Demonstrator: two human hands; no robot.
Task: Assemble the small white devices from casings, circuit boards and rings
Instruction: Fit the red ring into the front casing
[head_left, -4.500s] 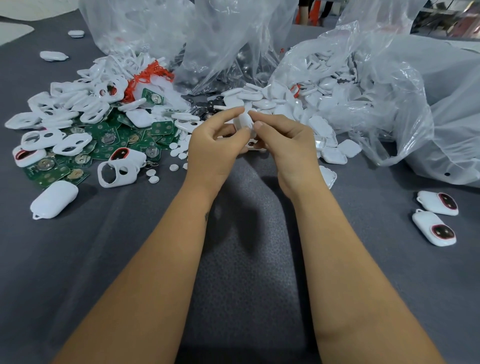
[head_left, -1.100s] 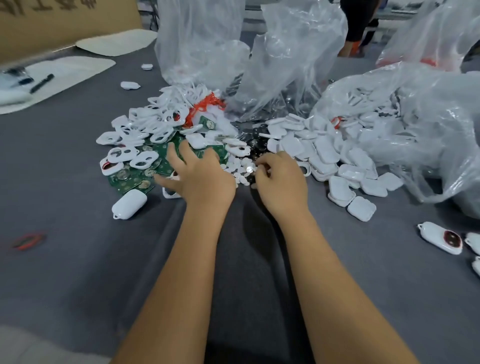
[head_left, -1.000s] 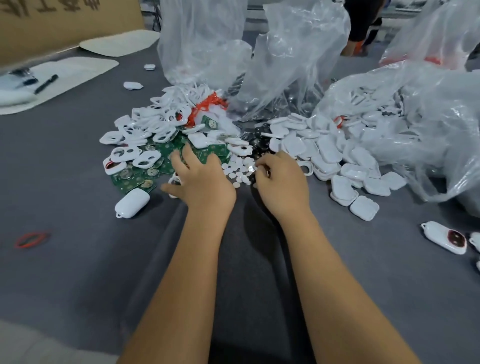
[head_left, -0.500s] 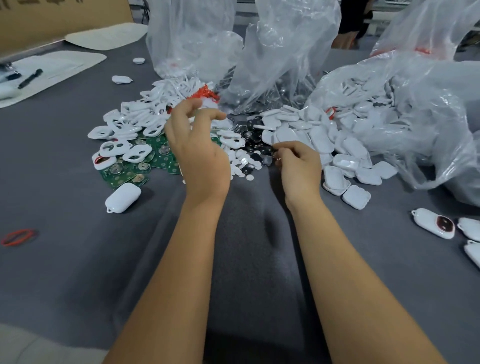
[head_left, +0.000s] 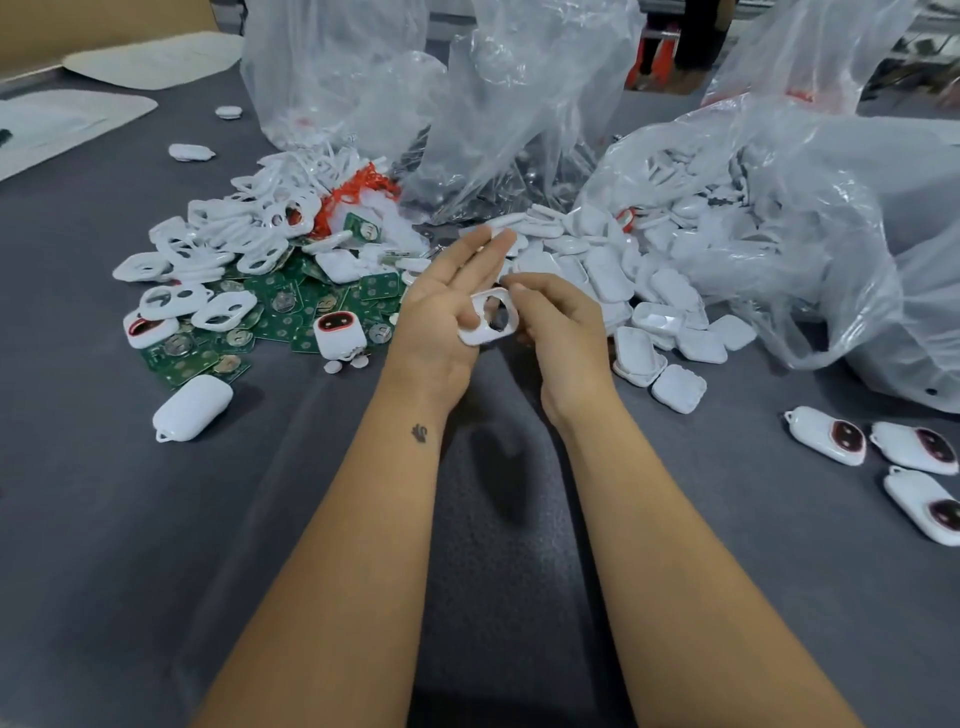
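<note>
Two bare forearms reaching in over a grey cloth surface (head_left: 156, 545). Left hand (head_left: 441, 306) palm up, fingers straight and together, cradling a white front casing (head_left: 491, 317) with two cut-out windows. Right hand (head_left: 561, 332) just beside it, fingers curled in, thumb and forefinger pinching the casing's upper edge. Off to the right, three finished devices (head_left: 831, 434) lying face up, dark red ovals showing. Off to the left, a lone white shell (head_left: 191, 408) lying by itself. Further back on the left, green circuit boards (head_left: 280, 306) spread under a heap of windowed casings (head_left: 223, 244), orange rings (head_left: 358, 192) on top. Right of the hands, plain back casings (head_left: 670, 322) spilling out of a clear plastic bag (head_left: 810, 208). More clear bags (head_left: 415, 78) standing behind.
</note>
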